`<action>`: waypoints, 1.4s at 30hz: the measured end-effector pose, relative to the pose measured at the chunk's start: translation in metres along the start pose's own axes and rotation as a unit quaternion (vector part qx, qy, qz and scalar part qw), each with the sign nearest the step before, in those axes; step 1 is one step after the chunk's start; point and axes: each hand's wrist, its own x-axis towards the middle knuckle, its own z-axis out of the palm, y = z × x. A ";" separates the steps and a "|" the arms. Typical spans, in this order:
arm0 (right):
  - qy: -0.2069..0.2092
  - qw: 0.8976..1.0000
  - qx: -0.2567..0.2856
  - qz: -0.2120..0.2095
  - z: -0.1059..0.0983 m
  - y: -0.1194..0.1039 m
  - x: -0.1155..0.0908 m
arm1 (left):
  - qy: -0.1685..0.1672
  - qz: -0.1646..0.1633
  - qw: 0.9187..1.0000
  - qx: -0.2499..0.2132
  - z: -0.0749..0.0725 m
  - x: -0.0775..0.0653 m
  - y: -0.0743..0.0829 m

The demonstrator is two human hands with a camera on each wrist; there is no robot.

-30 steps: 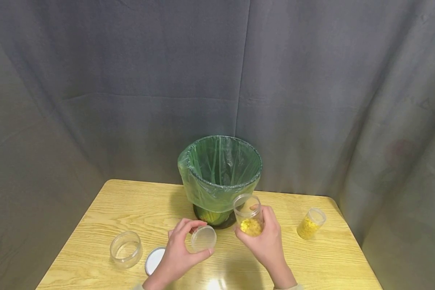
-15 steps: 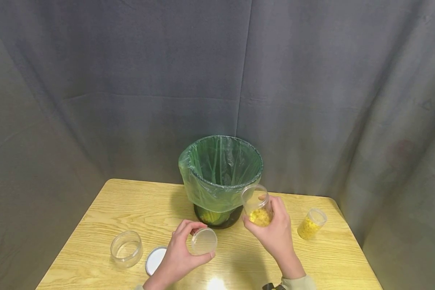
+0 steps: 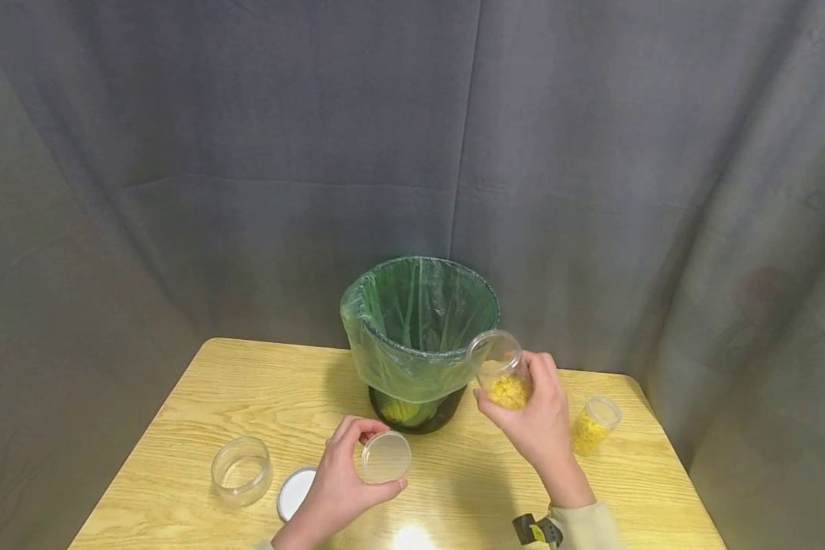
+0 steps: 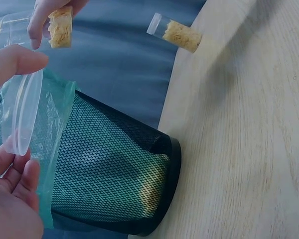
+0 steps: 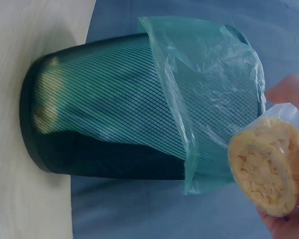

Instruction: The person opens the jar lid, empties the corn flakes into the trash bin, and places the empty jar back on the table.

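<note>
Right hand (image 3: 531,429): gripping open jar (image 3: 498,367), yellow pieces (image 3: 509,392) inside, shifted rightward since 1 s ago, near lined bin (image 3: 395,367) | Left hand (image 3: 340,477): pinching clear lid (image 3: 386,457), unmoved | 2nd jar (image 3: 593,425): yellow pieces, upright on tabletop (image 3: 268,382)

Curtained-off space, of staged look; grey drapes (image 3: 282,153) hang at far side, left and right; one light wood-grain table (image 3: 172,428), far corners rounded, stands within them; kind of building cannot be told.
</note>
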 end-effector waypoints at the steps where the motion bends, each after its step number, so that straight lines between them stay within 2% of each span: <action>1: 0.000 1.000 -0.006 -0.004 -0.001 0.001 0.002 | 0.000 0.001 1.000 -0.001 0.000 0.000 0.000; 6: 0.005 0.999 -0.026 -0.019 -0.006 0.003 0.012 | 0.002 0.005 1.000 -0.004 -0.001 -0.001 0.001; 24: -0.012 0.998 -0.062 -0.012 -0.011 0.006 0.037 | -0.005 -0.018 1.000 0.012 -0.001 -0.001 0.000; 42: -0.035 0.989 -0.136 -0.055 -0.011 0.010 0.054 | -0.007 -0.022 1.000 0.010 0.001 -0.004 -0.001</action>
